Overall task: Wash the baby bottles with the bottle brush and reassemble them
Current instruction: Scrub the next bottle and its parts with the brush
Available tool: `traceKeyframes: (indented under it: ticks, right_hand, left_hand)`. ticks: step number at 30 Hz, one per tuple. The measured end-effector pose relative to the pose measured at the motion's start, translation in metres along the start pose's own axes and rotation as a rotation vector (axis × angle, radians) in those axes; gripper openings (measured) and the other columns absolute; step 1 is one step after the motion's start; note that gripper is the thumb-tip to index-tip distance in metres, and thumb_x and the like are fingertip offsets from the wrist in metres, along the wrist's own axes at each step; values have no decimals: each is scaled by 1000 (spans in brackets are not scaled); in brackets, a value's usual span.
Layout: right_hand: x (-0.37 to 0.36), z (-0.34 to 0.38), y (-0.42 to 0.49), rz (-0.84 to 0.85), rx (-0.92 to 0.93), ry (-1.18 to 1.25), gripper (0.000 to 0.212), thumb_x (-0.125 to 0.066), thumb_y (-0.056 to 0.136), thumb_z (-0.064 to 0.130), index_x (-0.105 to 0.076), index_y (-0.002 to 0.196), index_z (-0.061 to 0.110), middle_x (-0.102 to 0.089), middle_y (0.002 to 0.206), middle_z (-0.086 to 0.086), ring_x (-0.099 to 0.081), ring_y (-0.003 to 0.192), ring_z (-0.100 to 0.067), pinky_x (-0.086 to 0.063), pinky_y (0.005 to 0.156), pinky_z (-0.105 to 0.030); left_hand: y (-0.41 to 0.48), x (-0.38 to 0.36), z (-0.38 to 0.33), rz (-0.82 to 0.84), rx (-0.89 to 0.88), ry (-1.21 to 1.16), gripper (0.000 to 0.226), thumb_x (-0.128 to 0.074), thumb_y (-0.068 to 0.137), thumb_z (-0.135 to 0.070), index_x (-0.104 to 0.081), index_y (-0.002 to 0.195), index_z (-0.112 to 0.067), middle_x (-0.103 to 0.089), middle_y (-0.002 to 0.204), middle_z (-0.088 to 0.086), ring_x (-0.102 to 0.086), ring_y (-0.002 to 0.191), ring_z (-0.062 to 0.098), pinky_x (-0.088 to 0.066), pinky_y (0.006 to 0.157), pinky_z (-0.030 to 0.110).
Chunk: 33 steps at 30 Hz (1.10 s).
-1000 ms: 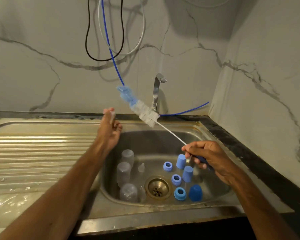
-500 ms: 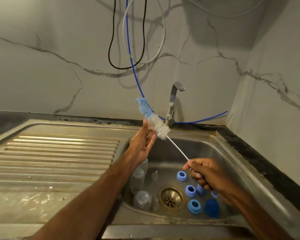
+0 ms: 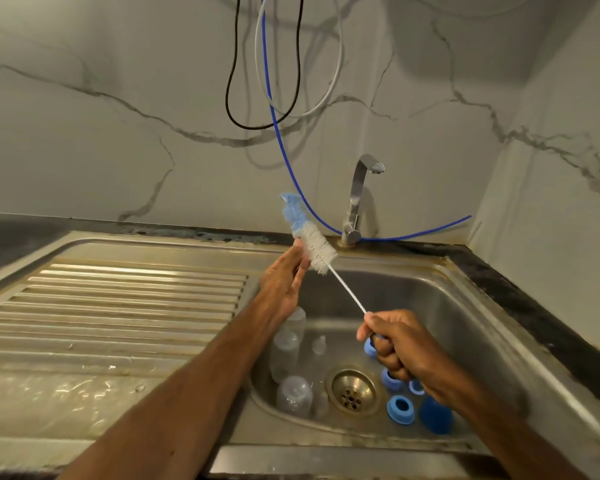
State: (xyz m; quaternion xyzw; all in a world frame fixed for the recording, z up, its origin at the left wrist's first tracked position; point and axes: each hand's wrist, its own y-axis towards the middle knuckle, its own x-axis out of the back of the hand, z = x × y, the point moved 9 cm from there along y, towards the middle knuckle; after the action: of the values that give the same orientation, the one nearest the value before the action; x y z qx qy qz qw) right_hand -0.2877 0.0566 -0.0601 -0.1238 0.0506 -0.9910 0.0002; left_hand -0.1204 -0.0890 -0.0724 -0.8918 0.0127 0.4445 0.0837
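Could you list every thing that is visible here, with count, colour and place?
bottle brush: one, white bristles with blue tip, above the sink
bottles: three, clear, sink's left side
rings and caps: at least four, light blue, sink's right side, partly hidden
domed cap: one, dark blue, sink's front right
sink: one, steel, centre
tap: one, steel, behind sink
hoses: three, black, white, blue, on wall
left hand: straight fingers touch bristles
right hand: grips brush handle

Dim, soft light — sharp centre, edges bowed.
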Motion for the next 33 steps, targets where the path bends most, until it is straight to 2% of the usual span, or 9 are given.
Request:
traceKeyframes:
  ticks: [4, 7, 10, 15, 18, 20, 25, 30, 33]
  right_hand:
    - [14, 10, 4, -73, 19, 36, 40, -41, 109, 25, -64, 85, 4, -31, 52, 2, -22, 40, -8, -18, 38, -18]
    - [13, 6, 0, -53, 13, 24, 40, -41, 109, 27, -63, 84, 6, -31, 53, 1, -22, 41, -9, -18, 39, -18]
    - [3, -2, -7, 12, -5, -36, 40, -42, 108, 29, -63, 82, 7, -32, 53, 1, -22, 42, -9, -17, 42, -22]
    - [18, 10, 2, -105, 28, 41, 40, -40, 109, 26, -62, 83, 5, -31, 51, 2, -21, 39, -8, -18, 38, -17]
    - [10, 2, -5, -39, 13, 9, 40, -41, 108, 28, -62, 80, 8, -32, 52, 2, -23, 40, -9, -19, 38, -18]
    - [4, -3, -9, -2, 2, -28, 40, -41, 108, 27, -61, 79, 8, -33, 52, 2, -23, 40, -9, -18, 40, -18]
    - [18, 11, 0, -126, 41, 51, 39, -39, 109, 23, -59, 80, 5, -30, 50, 2, -21, 37, -7, -17, 37, -15]
    - [9, -9, -9, -18, -12, -1, 40, -41, 108, 26, -56, 75, 10, -31, 52, 1, -21, 40, -10, -17, 44, -21]
    - [13, -1, -6, -58, 5, 6, 39, -40, 108, 26, -56, 77, 10, -32, 51, 2, -22, 40, -9, -18, 41, -18]
  left_hand:
    - [-13, -28, 25, 122, 83, 58, 25, -74, 90, -11, -72, 113, -1, -77, 107, 14, -77, 91, 17, -59, 69, 20]
    - [-9, -25, 12, 88, 22, 48, 31, -74, 90, -9, -70, 118, 3, -75, 113, 19, -76, 99, 23, -62, 71, 23]
    - [-1, -4, -7, 42, -15, 37, 32, -75, 89, -12, -70, 117, 3, -76, 111, 18, -76, 97, 23, -61, 67, 23]
    - [-15, -38, 19, 204, 71, 131, 35, -77, 84, -12, -71, 116, 0, -74, 117, 16, -75, 100, 19, -59, 72, 19]
    - [-7, -25, 6, 103, -20, 101, 24, -73, 89, -7, -71, 112, 2, -76, 110, 16, -75, 101, 24, -62, 74, 25]
    - [-1, -10, 0, 60, -31, 111, 31, -76, 88, -9, -70, 116, 4, -75, 112, 18, -74, 102, 24, -63, 79, 27]
    - [-23, -43, 30, 229, 85, 235, 34, -76, 88, -11, -70, 120, 2, -75, 114, 14, -75, 99, 18, -60, 76, 21]
    - [-2, -16, 4, 59, -31, 123, 29, -76, 88, -8, -71, 114, 4, -76, 108, 17, -76, 96, 23, -63, 74, 25]
    - [-12, -22, 19, 113, 45, 146, 31, -77, 85, -8, -71, 113, 4, -75, 113, 19, -76, 94, 20, -61, 71, 21]
